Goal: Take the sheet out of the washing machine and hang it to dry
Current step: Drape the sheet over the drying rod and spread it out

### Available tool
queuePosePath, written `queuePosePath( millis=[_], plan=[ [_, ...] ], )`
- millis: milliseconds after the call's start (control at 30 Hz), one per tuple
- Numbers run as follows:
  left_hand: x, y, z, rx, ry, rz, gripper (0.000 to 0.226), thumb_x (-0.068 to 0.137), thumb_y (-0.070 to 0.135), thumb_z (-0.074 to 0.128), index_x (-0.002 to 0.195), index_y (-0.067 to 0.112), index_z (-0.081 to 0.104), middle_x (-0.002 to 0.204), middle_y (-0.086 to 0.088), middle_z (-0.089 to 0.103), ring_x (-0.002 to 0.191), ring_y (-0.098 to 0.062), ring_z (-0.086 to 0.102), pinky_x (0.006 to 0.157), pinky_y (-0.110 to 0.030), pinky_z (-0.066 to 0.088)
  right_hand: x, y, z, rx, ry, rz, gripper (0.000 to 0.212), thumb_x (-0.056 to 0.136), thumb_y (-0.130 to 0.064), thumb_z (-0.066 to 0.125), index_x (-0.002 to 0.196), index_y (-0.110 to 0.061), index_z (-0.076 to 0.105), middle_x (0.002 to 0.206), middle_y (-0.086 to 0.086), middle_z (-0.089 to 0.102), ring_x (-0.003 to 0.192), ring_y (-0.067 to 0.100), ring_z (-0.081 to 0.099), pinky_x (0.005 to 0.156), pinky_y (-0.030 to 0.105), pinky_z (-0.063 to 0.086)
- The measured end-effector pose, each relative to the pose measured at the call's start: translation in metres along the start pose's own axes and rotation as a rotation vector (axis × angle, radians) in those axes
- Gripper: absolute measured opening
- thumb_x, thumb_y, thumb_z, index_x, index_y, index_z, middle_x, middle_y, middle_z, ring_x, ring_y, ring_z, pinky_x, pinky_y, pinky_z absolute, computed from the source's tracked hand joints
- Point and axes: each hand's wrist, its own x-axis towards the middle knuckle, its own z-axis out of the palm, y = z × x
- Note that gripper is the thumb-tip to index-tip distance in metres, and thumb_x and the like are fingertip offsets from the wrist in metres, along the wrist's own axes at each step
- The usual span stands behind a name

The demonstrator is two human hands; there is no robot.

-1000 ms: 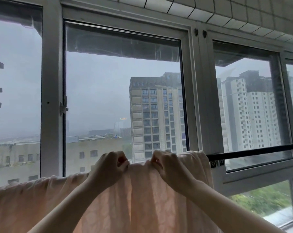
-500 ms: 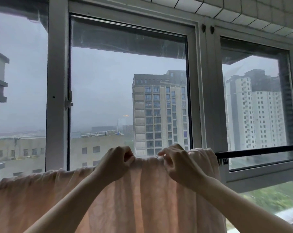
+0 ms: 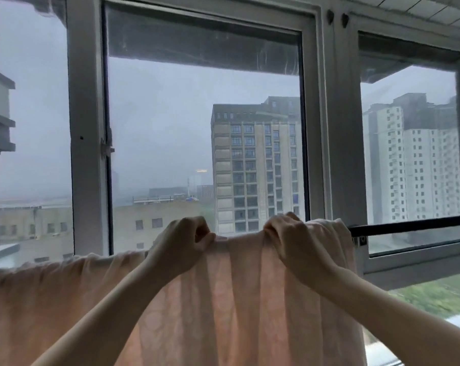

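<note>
From the head camera, we are seeing the pink sheet (image 3: pixel 223 299) draping over the black rod (image 3: pixel 408 224) by the window, covering its left stretch and leaving its right end bare. Our left hand (image 3: pixel 186 237) and right hand (image 3: pixel 289 236) are each pinching the top fold, sitting slightly farther apart than a second ago. We are judging the hanging done and the spreading underway.

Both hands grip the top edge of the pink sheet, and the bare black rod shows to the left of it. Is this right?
Not quite. The head view shows the bare black rod to the right of the pink sheet, not the left. The left hand and right hand do grip its top edge.
</note>
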Motion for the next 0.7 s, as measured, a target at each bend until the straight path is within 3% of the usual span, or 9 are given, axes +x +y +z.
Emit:
queuePosePath(
  millis=[67,200,300,400,500,600,700],
  plan=[
    [0.0,0.002,-0.001,0.001,-0.003,-0.02,0.015,0.088,0.027,0.067,0.075,0.027,0.058,0.073,0.009,0.064,0.071,-0.006,0.06,0.062,-0.025,0.045,-0.003,0.015,-0.007,-0.089,0.024,0.064,0.01,0.096,-0.021,0.053,0.091,-0.025,0.061,0.088,-0.009,0.059,0.073,0.006,0.054,0.069,0.019,0.041],
    [-0.001,0.009,0.003,0.058,0.039,-0.07,0.02,0.088,0.027,0.063,0.07,0.022,0.056,0.065,0.005,0.062,0.065,-0.012,0.059,0.062,-0.032,0.05,-0.003,0.038,-0.015,-0.109,0.032,0.142,0.02,0.092,-0.014,0.052,0.089,-0.033,0.052,0.089,-0.011,0.056,0.076,0.011,0.058,0.077,0.039,0.05],
    [-0.001,0.019,0.008,0.111,0.056,-0.103,0.027,0.093,0.019,0.057,0.067,0.023,0.05,0.062,0.004,0.056,0.059,-0.01,0.056,0.054,-0.027,0.044,-0.002,0.048,-0.018,-0.034,0.031,0.127,0.017,0.094,-0.012,0.052,0.092,-0.029,0.053,0.089,-0.008,0.058,0.079,0.011,0.057,0.077,0.039,0.051],
    [0.003,0.029,0.01,0.173,0.088,-0.162,0.025,0.095,0.014,0.052,0.071,0.017,0.049,0.072,-0.004,0.06,0.067,-0.016,0.06,0.063,-0.028,0.048,-0.001,0.06,-0.025,0.029,0.053,0.114,0.016,0.097,-0.021,0.042,0.087,-0.033,0.044,0.086,-0.01,0.057,0.079,0.011,0.056,0.076,0.04,0.048],
    [0.003,0.039,0.014,0.25,0.103,-0.244,0.022,0.096,0.013,0.051,0.074,0.014,0.05,0.078,-0.006,0.057,0.069,-0.019,0.055,0.064,-0.026,0.04,-0.003,0.072,-0.031,0.093,0.026,0.147,0.015,0.097,-0.023,0.042,0.085,-0.03,0.046,0.087,-0.011,0.057,0.078,0.009,0.056,0.077,0.041,0.048],
    [-0.004,0.056,0.023,0.341,0.165,-0.178,0.01,0.093,0.01,0.055,0.085,0.008,0.06,0.086,-0.007,0.063,0.075,-0.022,0.062,0.066,-0.029,0.047,-0.004,0.079,-0.035,0.128,0.009,0.146,0.013,0.096,-0.023,0.043,0.086,-0.028,0.048,0.089,-0.01,0.058,0.079,0.011,0.057,0.077,0.041,0.048],
    [-0.007,0.084,0.033,0.189,0.123,-0.045,0.01,0.093,0.019,0.058,0.097,0.018,0.067,0.098,0.005,0.067,0.086,-0.012,0.062,0.074,-0.031,0.05,-0.004,0.079,-0.038,0.159,0.009,0.154,0.013,0.094,-0.03,0.043,0.083,-0.03,0.048,0.085,-0.012,0.059,0.077,0.011,0.059,0.075,0.043,0.049]
  ],
)
